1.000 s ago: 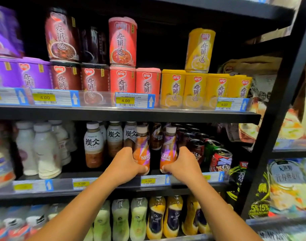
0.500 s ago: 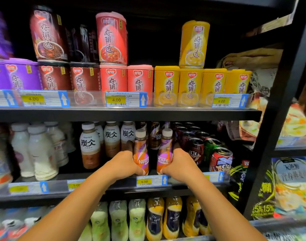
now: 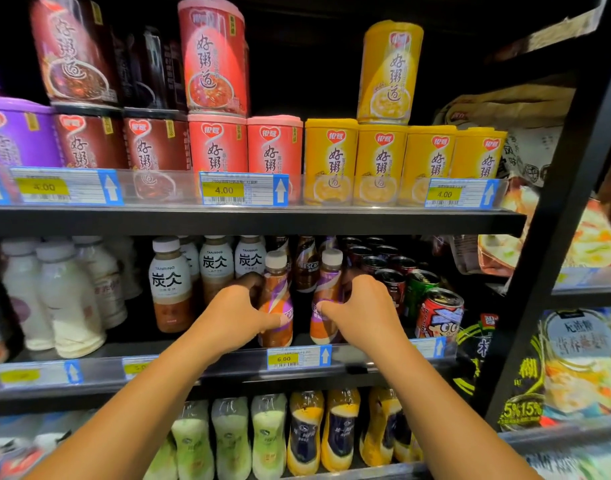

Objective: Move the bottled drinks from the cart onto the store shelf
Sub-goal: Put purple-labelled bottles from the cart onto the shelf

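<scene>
Two small coffee bottles with cream caps and orange-purple labels stand upright side by side at the front of the middle shelf (image 3: 228, 365). My left hand (image 3: 234, 318) wraps the left bottle (image 3: 280, 299), thumb across its label and fingers behind it. My right hand (image 3: 361, 313) grips the right bottle (image 3: 326, 292) the same way from its right side. Both bottle bases rest on the shelf just behind the 6.00 price tag (image 3: 284, 358). The cart is out of view.
White-labelled latte bottles (image 3: 169, 285) stand left of my left hand, dark coffee bottles (image 3: 307, 268) behind, drink cans (image 3: 439, 315) right of my right hand. Porridge cups (image 3: 273, 147) fill the shelf above; green and yellow bottles (image 3: 266, 434) the shelf below. A black upright post (image 3: 553, 258) stands at the right.
Both bottles have moved slightly deeper onto the shelf and now stand on it. My hands stay wrapped on them, with the view shifted closer and to the right.
</scene>
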Motion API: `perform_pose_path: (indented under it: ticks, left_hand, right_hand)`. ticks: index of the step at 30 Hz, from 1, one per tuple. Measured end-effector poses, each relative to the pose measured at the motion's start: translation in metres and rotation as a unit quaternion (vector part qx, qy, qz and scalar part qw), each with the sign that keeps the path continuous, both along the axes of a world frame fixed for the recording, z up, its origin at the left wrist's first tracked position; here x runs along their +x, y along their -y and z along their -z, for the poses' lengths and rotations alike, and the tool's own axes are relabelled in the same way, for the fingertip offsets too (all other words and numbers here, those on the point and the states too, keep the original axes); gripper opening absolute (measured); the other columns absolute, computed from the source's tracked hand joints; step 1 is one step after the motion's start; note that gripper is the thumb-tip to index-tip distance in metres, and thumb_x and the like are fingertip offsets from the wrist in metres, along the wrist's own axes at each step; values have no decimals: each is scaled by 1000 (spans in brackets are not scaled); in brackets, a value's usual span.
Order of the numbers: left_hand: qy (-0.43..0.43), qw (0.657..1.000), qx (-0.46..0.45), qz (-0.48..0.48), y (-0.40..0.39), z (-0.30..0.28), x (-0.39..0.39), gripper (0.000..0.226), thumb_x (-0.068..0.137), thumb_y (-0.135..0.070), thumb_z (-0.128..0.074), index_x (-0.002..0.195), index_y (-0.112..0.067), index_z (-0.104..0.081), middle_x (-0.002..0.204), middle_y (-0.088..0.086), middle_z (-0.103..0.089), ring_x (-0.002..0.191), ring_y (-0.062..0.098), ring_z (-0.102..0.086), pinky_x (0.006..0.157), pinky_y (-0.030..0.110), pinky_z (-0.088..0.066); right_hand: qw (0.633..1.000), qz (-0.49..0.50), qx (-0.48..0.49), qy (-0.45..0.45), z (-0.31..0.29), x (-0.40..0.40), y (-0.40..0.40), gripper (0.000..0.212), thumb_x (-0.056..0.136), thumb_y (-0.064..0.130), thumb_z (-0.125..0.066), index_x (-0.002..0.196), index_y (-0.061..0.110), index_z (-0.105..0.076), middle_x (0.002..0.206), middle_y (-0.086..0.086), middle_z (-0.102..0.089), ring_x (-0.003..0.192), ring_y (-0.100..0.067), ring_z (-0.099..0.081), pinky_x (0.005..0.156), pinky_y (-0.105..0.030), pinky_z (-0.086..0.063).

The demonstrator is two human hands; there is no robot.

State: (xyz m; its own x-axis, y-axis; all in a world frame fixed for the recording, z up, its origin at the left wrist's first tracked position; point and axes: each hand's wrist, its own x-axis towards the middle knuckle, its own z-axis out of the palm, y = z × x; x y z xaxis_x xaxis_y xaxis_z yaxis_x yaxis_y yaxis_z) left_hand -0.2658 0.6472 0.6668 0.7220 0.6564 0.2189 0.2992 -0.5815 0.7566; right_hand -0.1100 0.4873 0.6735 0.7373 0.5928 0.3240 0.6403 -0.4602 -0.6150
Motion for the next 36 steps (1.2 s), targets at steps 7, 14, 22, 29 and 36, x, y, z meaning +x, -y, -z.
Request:
perform_pose_path:
  ticks: [7, 14, 22, 29, 36]
  left_hand:
    - [-23, 1000, 16, 1, -6, -1, 1, 49, 76, -45, -90, 116, -33, -64, 99, -5, -75, 88, 10, -69, 75, 29, -56]
    - [-32, 999, 25, 3, 0, -6, -1, 35, 82, -41, -87, 101, -32, -59, 72, -9, -61, 63, 3, -55, 47, 11, -37]
    - [-33, 999, 13, 13, -1, -6, -4, 39, 82, -44, -87, 108, -33, -61, 85, -5, -70, 74, 6, -64, 56, 14, -42]
    - [-12, 1000, -2, 24, 1, -4, -5, 45, 81, -39, -87, 118, -33, -62, 103, -10, -73, 91, 3, -67, 70, 16, -49]
    - [-14, 1000, -1, 20, 1, -4, -5, 45, 82, -40, -87, 118, -34, -61, 100, -11, -72, 88, 3, -67, 66, 14, -47]
  right_hand:
    - [997, 25, -73, 0, -19, 44, -43, 25, 89, 26, -75, 108, 10, -74, 107, -13, -75, 98, -32, -71, 79, -31, -54]
    - [998, 57, -8, 35, -20, 78, -75, 30, 88, 22, -77, 109, 0, -73, 114, -21, -75, 106, -39, -72, 81, -34, -55]
    - [997, 58, -14, 58, -24, 93, -95, 26, 91, 13, -72, 113, -2, -72, 120, -24, -72, 115, -43, -67, 93, -39, -56]
    - [998, 63, -5, 7, -26, 101, -103, 33, 89, 9, -71, 121, -1, -70, 130, -25, -67, 124, -41, -63, 99, -35, -52]
    - [997, 79, -5, -3, -25, 103, -107, 35, 95, 10, -68, 128, -1, -66, 136, -26, -63, 128, -42, -60, 106, -40, -51]
